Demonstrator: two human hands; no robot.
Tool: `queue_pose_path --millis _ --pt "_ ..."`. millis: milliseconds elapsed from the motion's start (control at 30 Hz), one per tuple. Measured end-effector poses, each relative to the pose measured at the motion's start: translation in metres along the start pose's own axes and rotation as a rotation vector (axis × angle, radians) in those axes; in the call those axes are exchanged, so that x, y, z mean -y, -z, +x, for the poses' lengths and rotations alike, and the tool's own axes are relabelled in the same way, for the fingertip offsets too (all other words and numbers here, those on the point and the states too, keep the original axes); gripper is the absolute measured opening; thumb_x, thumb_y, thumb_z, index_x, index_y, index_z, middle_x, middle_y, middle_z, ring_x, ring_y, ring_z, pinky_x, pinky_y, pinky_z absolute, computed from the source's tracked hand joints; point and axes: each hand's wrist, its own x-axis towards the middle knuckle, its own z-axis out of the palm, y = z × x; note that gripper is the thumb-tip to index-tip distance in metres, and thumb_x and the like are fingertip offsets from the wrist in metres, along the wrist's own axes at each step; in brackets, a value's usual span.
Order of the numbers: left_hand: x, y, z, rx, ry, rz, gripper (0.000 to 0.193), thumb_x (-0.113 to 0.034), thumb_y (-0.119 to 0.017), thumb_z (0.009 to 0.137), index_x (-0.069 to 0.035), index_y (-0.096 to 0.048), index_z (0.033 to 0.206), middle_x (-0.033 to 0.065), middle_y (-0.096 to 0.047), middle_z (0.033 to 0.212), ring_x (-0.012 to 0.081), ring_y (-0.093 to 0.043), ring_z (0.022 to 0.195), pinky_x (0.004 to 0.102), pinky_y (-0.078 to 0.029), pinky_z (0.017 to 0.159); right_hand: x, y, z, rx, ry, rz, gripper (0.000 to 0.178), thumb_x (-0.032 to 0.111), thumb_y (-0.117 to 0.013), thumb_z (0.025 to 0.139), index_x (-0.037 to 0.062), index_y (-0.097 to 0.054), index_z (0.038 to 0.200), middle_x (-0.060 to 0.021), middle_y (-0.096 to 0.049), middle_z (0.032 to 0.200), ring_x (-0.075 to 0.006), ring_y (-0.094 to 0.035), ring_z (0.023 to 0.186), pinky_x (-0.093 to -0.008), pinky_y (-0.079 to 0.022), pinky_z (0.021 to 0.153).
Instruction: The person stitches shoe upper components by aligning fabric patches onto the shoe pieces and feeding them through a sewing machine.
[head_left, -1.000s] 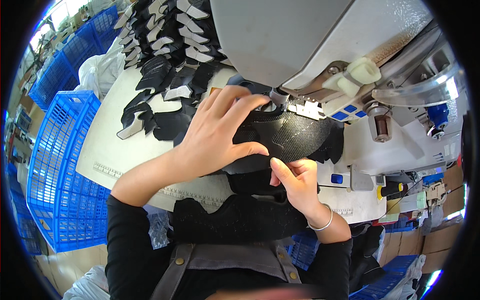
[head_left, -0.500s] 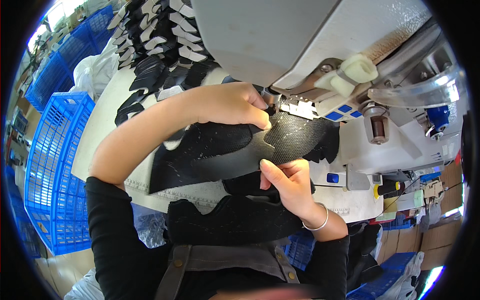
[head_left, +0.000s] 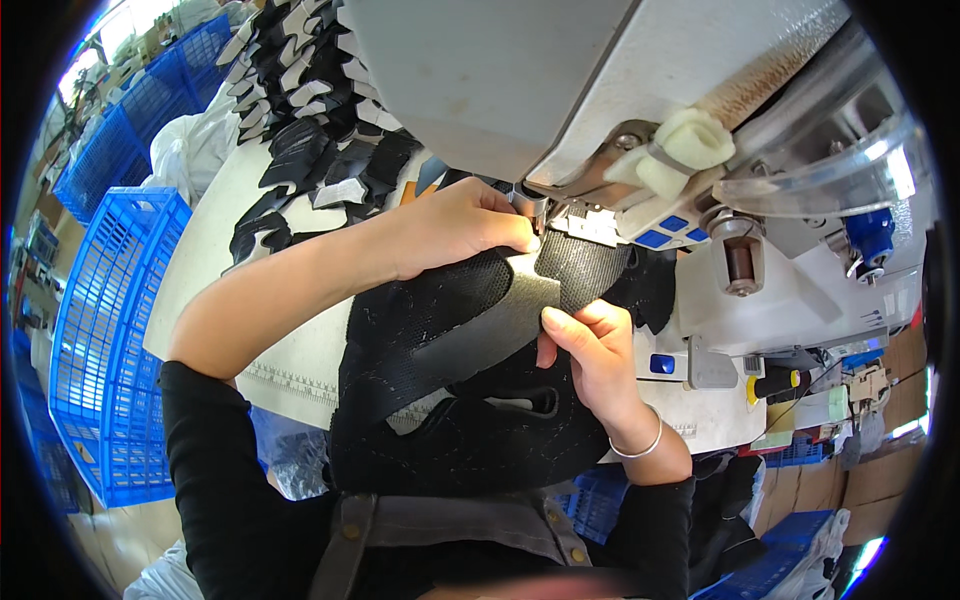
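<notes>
A black mesh shoe upper [head_left: 480, 320] with a smooth dark strip lies under the head of a sewing machine [head_left: 500, 90]. My left hand [head_left: 465, 232] is closed, its thumb and fingertips on the upper's far edge beside the presser foot [head_left: 532, 205]. Lower right, my right hand [head_left: 598, 352] pinches the near edge of the same piece between thumb and fingers. The upper's left part droops toward me over another black piece [head_left: 470, 450] at the table's front edge. The needle point is hidden.
Stacked black and white cut pieces [head_left: 310, 75] lie at the far left of the white table [head_left: 205, 285]. Blue crates [head_left: 115, 350] stand left of it. A thread bobbin [head_left: 740, 262] and a clear plastic guard [head_left: 830, 190] are on the machine's right side.
The upper has turned, its left end swinging down toward me and its strip now slanting more steeply. My right hand has moved slightly up and right with it; the left stays near the presser foot.
</notes>
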Motion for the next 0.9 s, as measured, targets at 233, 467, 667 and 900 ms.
queue_pose_path --millis 233,467,667,900 --pt "-0.001 -0.015 -0.016 -0.17 -0.244 0.202 0.036 -0.024 -0.067 0.077 0.004 -0.066 0.1 0.0045 -0.063 0.075 0.008 -0.054 0.071 0.0259 -0.043 0.066 0.008 0.017 0.005 -0.125 0.05 -0.116 0.026 0.016 -0.06 0.093 0.0005 -0.061 0.072 -0.0045 -0.06 0.061 -0.0091 -0.055 0.055 -0.023 -0.044 0.055" --pt "-0.01 -0.003 -0.012 -0.079 -0.193 0.157 0.031 -0.022 -0.072 0.08 0.0 -0.064 0.101 0.0032 -0.065 0.091 0.0079 -0.055 0.087 0.0254 -0.044 0.079 0.017 0.019 0.014 -0.071 0.09 -0.292 0.025 0.016 -0.061 0.092 0.0009 -0.06 0.072 -0.0034 -0.059 0.059 -0.0079 -0.054 0.053 -0.0211 -0.042 0.053" --pt "-0.01 0.005 -0.006 -0.045 -0.275 0.066 0.029 -0.026 -0.074 0.079 -0.003 -0.066 0.095 0.0014 -0.064 0.085 0.0096 -0.056 0.082 0.0249 -0.043 0.076 0.025 0.017 0.02 -0.067 0.012 -0.227 0.024 0.017 -0.06 0.094 0.001 -0.065 0.077 -0.003 -0.059 0.058 -0.0084 -0.055 0.05 -0.0205 -0.044 0.05" --pt "-0.015 0.016 -0.037 -0.395 -0.458 0.824 0.031 -0.022 -0.072 0.078 -0.003 -0.061 0.099 0.0051 -0.059 0.086 0.0193 -0.056 0.085 0.0308 -0.044 0.08 0.022 0.007 0.02 -0.112 0.022 -0.221 0.025 0.018 -0.06 0.094 -0.0001 -0.067 0.078 -0.0041 -0.061 0.058 -0.0079 -0.055 0.048 -0.0195 -0.043 0.046"
